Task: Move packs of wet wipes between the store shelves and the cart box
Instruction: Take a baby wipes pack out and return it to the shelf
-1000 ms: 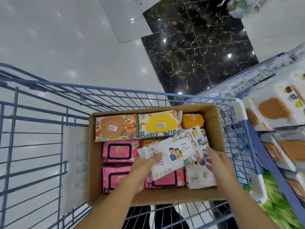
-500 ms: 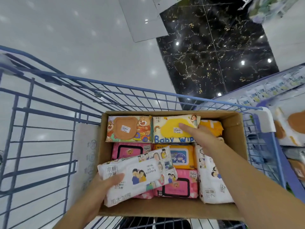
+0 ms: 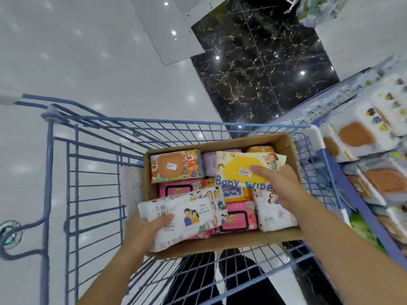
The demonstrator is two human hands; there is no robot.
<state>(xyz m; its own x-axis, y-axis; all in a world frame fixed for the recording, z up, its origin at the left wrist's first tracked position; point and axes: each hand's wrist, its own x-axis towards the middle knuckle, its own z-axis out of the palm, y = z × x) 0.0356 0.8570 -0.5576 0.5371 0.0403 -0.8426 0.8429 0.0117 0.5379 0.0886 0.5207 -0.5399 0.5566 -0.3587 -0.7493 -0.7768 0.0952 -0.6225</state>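
A cardboard box (image 3: pixel 284 146) full of wet wipe packs sits in a blue wire cart (image 3: pixel 94 172). My left hand (image 3: pixel 143 230) grips a white pack with a family picture (image 3: pixel 182 219) over the box's near left corner. My right hand (image 3: pixel 277 186) holds the yellow "Baby Wipes" pack (image 3: pixel 237 170), lifted and tilted above the box's far right. A bear-print pack (image 3: pixel 175 166), pink packs (image 3: pixel 239 216), a lilac pack (image 3: pixel 209 160) and a white pack (image 3: pixel 273 212) lie in the box.
Store shelves (image 3: pixel 363 194) with white and orange-lidded wipe packs (image 3: pixel 356 137) run along the right, close to the cart. Glossy white floor lies to the left, black marble tiles (image 3: pixel 259 69) ahead. My legs show below the cart.
My left hand drew the white family pack toward the box's near left corner. My right hand let go of it, reached to the far side and lifted the yellow "Baby Wipes" pack, uncovering a lilac pack.
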